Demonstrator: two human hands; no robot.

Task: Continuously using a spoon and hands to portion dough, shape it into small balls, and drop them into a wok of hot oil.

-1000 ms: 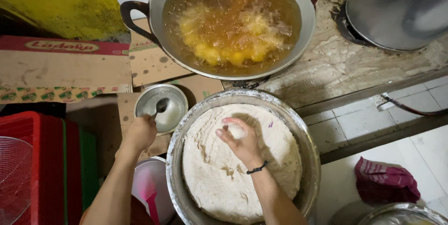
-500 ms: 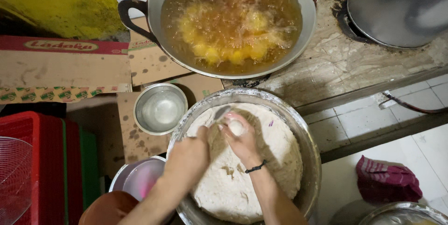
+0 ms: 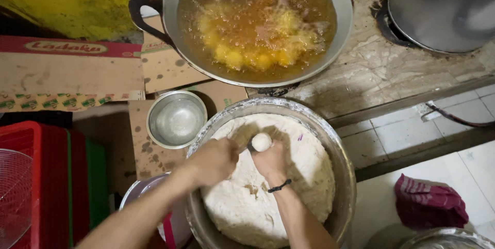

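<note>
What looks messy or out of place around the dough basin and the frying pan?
The flattened cardboard under the wok and the small steel bowl is blotched with dark stains, and the counter beside the wok looks stained and worn. A dark red cloth lies crumpled on the tiled floor. Nothing looks tipped.

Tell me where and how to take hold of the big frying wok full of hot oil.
Grip the wok by its dark loop handle at the left rim, coming in from the left side. That handle juts clear of the bubbling oil and is in the open; the opposite handle is only partly in view. Probably keep it level, since the oil sits high.
</note>
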